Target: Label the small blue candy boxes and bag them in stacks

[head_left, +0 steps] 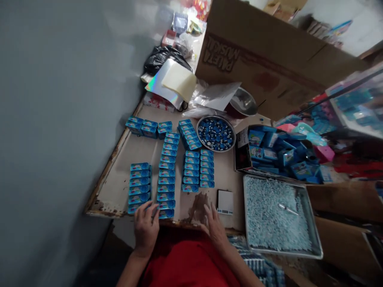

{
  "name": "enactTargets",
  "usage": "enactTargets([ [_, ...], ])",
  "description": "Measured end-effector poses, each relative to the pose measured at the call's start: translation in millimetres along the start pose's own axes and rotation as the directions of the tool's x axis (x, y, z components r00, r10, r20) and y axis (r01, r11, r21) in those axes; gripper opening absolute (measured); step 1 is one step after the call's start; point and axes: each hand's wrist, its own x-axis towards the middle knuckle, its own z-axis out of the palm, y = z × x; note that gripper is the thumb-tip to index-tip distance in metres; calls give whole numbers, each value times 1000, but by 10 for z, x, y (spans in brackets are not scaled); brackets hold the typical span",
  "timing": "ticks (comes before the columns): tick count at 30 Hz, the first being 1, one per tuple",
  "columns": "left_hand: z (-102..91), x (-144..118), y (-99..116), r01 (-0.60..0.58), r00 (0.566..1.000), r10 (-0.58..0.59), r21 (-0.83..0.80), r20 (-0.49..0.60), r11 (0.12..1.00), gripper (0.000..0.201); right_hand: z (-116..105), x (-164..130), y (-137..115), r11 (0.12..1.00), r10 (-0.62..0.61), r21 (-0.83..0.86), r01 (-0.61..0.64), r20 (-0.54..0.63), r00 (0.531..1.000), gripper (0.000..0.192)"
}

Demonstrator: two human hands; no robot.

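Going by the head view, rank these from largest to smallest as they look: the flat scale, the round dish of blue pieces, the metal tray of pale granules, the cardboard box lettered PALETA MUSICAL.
1. Cardboard box
2. Metal tray
3. Round dish
4. Flat scale

No close calls here.

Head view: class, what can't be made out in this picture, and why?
All in the head view:
Print on the small blue rectangular boxes: too small.
Reading on the flat white square scale: too small and blurred.
Floor of the grey metal rectangular tray: hidden by pale-blue granules.
Contact between bare left hand and boxes: hidden by its fingers.
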Motion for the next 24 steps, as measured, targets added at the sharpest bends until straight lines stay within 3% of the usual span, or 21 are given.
enactTargets([
  [3,278,-76,452,-35,996,42,-81,78,996,15,-206,127,253,999,41,-1,-42,-103,994,75],
  [6,639,-260,880,43,971,7,-206,240,978,26,-436,273,525,991,127,63,-122,-85,988,69],
  [9,1010,-386,1131,354,912,-273,-247,307,902,44,-655,455,778,967,161,204,-152,-25,987,66],
  [11,1184,-339,1181,541,836,-485,-234,256,808,54,-785,601,913,931,185,321,-174,-1,983,67],
  [12,1234,-272,1184,578,814,-538,-219,218,786,58,-842,677,970,907,202,376,-191,10,979,69],
  [13,1259,-185,1181,576,817,-548,-198,178,793,60,-893,752,1018,883,218,422,-206,21,976,71],
  [17,1220,150,1207,398,917,-392,-120,76,909,58,-1043,992,1122,816,222,535,-219,59,973,76],
  [19,1208,163,1260,428,904,-424,-142,58,893,53,-1090,1074,1109,783,224,582,-219,64,972,75],
  [20,1216,122,1289,490,871,-487,-181,66,853,51,-1108,1115,1088,756,235,615,-224,65,970,73],
  [23,1264,-76,1368,715,687,-709,-320,158,622,44,-1155,1292,1000,589,317,753,-293,119,941,72],
  [24,1270,-119,1389,750,645,-743,-334,179,571,44,-1172,1378,973,523,338,791,-317,149,929,72],
])
